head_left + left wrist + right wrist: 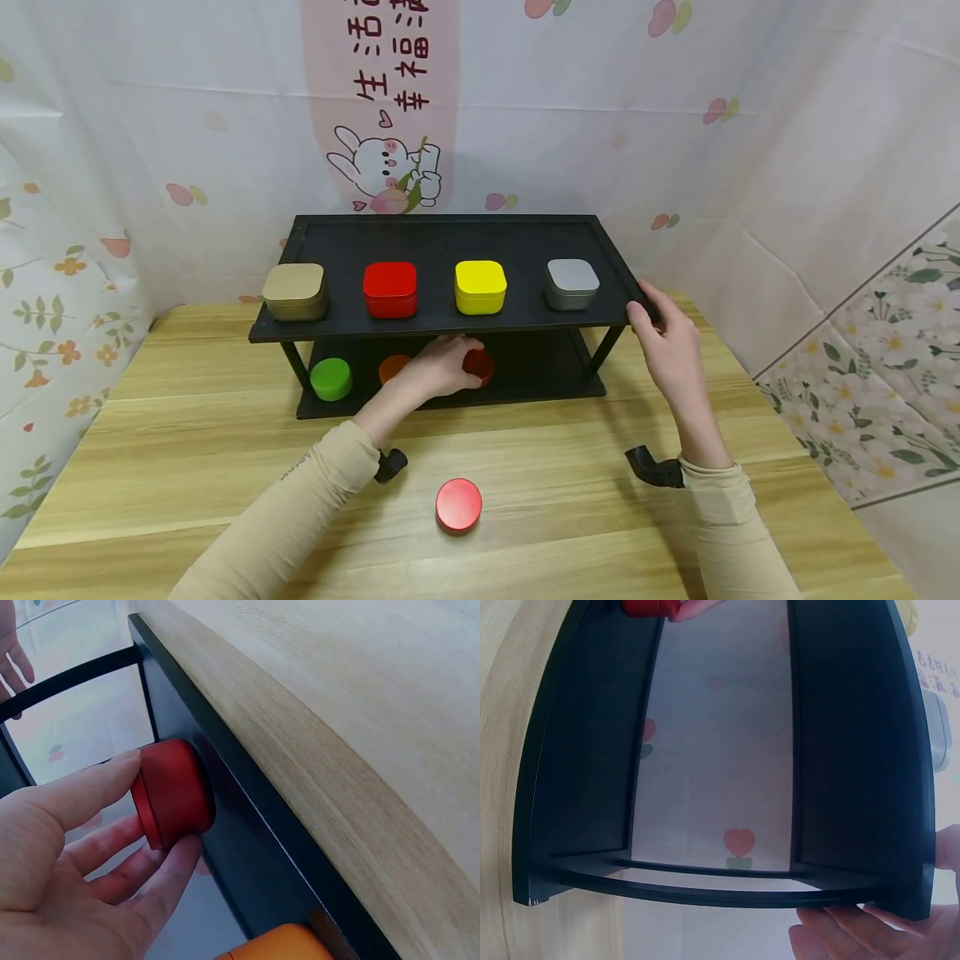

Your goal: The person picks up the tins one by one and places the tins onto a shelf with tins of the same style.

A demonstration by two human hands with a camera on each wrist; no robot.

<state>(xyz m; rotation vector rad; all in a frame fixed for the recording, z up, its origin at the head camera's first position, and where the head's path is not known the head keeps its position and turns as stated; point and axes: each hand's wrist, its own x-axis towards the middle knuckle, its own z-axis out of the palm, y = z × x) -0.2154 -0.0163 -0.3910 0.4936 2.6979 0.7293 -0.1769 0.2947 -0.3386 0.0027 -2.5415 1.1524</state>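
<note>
My left hand reaches under the upper board of a black two-tier shelf. Its thumb and fingers pinch a round red tin, whose base is at the lower board. On that same board, an orange tin and a green tin sit to the left, the orange one partly hidden by my hand. My right hand grips the upper board at its front right corner, thumb at the front edge; in the right wrist view its fingers reach beneath the end.
Along the upper board stand square tins: beige, red, yellow and grey. Another round red tin rests on the wooden table in front of the shelf. A patterned curtain hangs behind.
</note>
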